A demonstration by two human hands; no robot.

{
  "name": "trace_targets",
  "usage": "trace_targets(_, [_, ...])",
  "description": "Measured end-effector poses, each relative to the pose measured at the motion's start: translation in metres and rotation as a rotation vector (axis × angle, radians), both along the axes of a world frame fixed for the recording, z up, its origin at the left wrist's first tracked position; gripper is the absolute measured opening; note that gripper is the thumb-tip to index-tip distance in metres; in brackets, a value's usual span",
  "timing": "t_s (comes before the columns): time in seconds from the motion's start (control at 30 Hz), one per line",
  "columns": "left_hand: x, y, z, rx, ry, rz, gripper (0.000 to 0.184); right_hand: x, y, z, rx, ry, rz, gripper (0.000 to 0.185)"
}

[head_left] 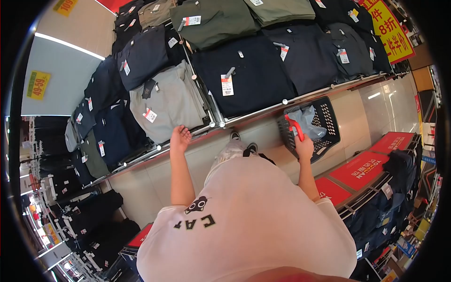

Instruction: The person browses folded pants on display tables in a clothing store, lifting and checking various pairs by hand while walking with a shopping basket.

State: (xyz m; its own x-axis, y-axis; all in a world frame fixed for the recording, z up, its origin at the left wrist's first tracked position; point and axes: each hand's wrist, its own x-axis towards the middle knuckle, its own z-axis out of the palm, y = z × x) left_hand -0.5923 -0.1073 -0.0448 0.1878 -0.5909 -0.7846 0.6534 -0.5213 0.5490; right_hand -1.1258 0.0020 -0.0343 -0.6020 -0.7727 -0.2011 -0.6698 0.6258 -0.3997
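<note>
My left hand [181, 138] is raised at the front edge of the display shelf, its fingers loosely curled upward and nothing seen in them. Just beyond it lie folded grey trousers [167, 105] with a white and red tag. On the other side, my right hand [304, 146] is wrapped round the red handle [295, 127] of a dark shopping basket [332, 123]. A translucent plastic bag [307, 123] lies inside the basket, which hangs over or stands on the tiled floor; which of these I cannot tell.
Folded dark trousers [249, 70] fill the shelf ahead, behind a metal rail [263, 112]. Red panels [359, 170] and another clothes rack are at the right. Black garments [94, 218] hang at the lower left. A yellow sign [391, 30] stands at the upper right.
</note>
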Motion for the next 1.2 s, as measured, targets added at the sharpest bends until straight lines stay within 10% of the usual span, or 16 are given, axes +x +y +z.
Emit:
trace_targets(0.3, [-0.03, -0.019, 0.048, -0.098, -0.185, -0.231, 0.02, -0.05, -0.019, -0.006, 0.067, 0.252, -0.068, 0.04])
trace_targets(0.4, [-0.065, -0.027, 0.071, -0.289, -0.348, -0.527, 0.025, -0.024, -0.047, 0.026, -0.431, 0.181, 0.018, 0.036])
trace_targets(0.47, [-0.095, -0.035, 0.08, -0.301, -0.39, -0.593, 0.028, 0.015, -0.079, 0.05, -0.542, -0.314, -0.027, 0.035])
trace_targets(0.6, [-0.143, -0.069, 0.092, -0.266, -0.638, -0.816, 0.048, 0.053, -0.146, 0.059, -0.559, -0.248, 0.151, 0.052])
trace_targets(0.77, [-0.176, -0.087, 0.078, -0.239, -0.752, -0.772, 0.06, 0.039, -0.204, 0.034, -0.396, -0.166, 0.239, 0.065])
trace_targets(0.93, [-0.188, -0.081, 0.052, -0.106, -0.699, -0.719, 0.047, 0.007, -0.235, 0.017, -0.334, -0.222, 0.411, 0.024])
trace_targets(1.2, [-0.214, -0.07, 0.037, -0.09, -0.645, -0.414, 0.024, -0.019, -0.246, 0.021, -0.242, -0.461, 0.419, 0.021])
